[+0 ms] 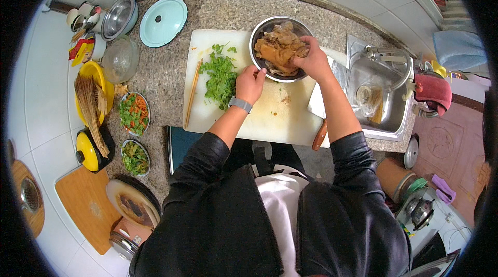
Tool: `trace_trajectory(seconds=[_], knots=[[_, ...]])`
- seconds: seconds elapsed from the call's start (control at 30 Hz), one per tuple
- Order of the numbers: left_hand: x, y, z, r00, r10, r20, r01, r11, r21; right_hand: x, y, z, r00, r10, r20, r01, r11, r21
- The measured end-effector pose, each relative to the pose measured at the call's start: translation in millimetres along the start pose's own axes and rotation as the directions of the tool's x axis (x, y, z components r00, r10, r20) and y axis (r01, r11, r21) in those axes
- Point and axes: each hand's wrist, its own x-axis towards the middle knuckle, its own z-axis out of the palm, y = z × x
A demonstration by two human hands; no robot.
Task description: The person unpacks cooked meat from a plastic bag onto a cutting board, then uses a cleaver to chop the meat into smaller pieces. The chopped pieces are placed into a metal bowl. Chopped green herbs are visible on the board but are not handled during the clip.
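A stainless steel bowl [255, 56] stands on the far part of a white cutting board [268, 121]. Large pieces of brown cooked meat [278, 49] fill it. My left hand [250, 85] grips the bowl's near left rim with thumb and fingers. Reaching in from the right, my right hand [314, 61] has its thumb and fingers around the meat's right side. Chopped green herbs [218, 78] lie left of the bowl, beside a pair of chopsticks [193, 92]. Under my right forearm rests a cleaver [318, 100], its wooden handle towards me.
A sink [383, 121] adjoins the board on the right, with a plastic bag [367, 98] inside. At left are two dishes of vegetables [134, 113], a glass bowl [121, 59], a pale blue lid [163, 24] and a yellow basin [110, 98] holding a straw brush [87, 94].
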Motion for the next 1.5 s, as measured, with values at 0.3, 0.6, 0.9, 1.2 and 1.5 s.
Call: trace_trajectory(seconds=[0.3, 0.6, 0.9, 1.2, 1.5], knots=[[3.4, -5.7, 17.1, 0.909, -0.325, 0.261, 0.409, 0.817, -0.407, 9.7, 4.8, -3.9, 0.993, 0.024, 0.113, -0.026, 1.0, 0.017], [2.8, 2.3, 21.4, 0.868, -0.376, 0.325, 0.497, 0.627, -0.6, 13.1, 15.9, -3.7, 0.967, 0.119, 0.225, -0.188, 0.93, 0.315], [3.7, 10.3, 21.3, 0.87, -0.405, 0.282, 0.486, 0.604, -0.632, -1.1, 13.4, -20.9, 0.985, 0.131, 0.111, -0.158, 0.942, 0.295], [-2.6, -3.6, 14.2, 0.845, -0.39, 0.365, 0.532, 0.556, -0.638, -50.5, 14.3, -80.0, 0.995, -0.014, 0.099, -0.066, 0.654, 0.754], [-13.6, -21.2, 0.0, 0.916, -0.353, 0.189, 0.4, 0.801, -0.445, -97.0, 95.9, -66.6, 0.953, 0.193, -0.235, -0.028, 0.824, 0.565]])
